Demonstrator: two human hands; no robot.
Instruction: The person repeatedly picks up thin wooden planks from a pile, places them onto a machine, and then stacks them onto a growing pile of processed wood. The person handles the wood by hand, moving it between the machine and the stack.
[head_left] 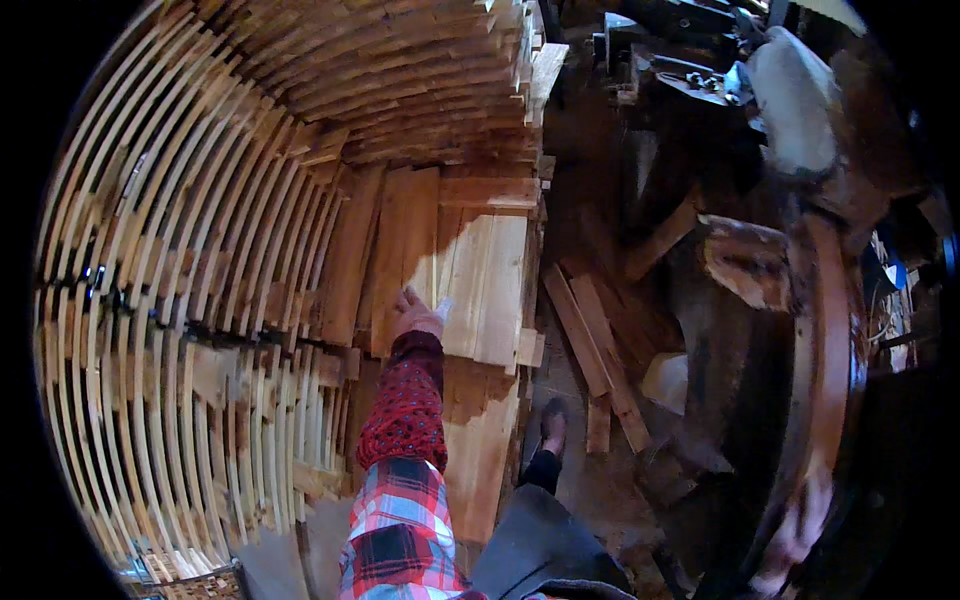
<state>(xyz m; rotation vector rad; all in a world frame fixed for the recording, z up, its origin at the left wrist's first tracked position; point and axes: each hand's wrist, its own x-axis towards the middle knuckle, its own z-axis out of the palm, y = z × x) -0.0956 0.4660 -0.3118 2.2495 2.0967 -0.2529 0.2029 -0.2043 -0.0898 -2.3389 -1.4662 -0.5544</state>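
Note:
My left hand [418, 314], below a red patterned cuff and plaid sleeve, reaches forward onto a layer of flat wooden planks [488, 285]. Its fingers are stretched out and rest on or just above the boards, partly in a sunlit patch; whether they touch is unclear. A small pale patch shows beside the thumb side. At the lower right, my right hand [795, 535] is blurred and partly in shadow. It seems wrapped round the lower part of a long brown board [828, 330], which stands up along the right side and looks bent by the lens.
Stacked slats [190, 200] rise in rows at the left, with more stacked boards [400, 80] behind. Loose planks [590, 340] lie on the floor right of the pile, near my foot [553, 420]. A pale rounded object [792, 100] stands amid dark clutter at the far right.

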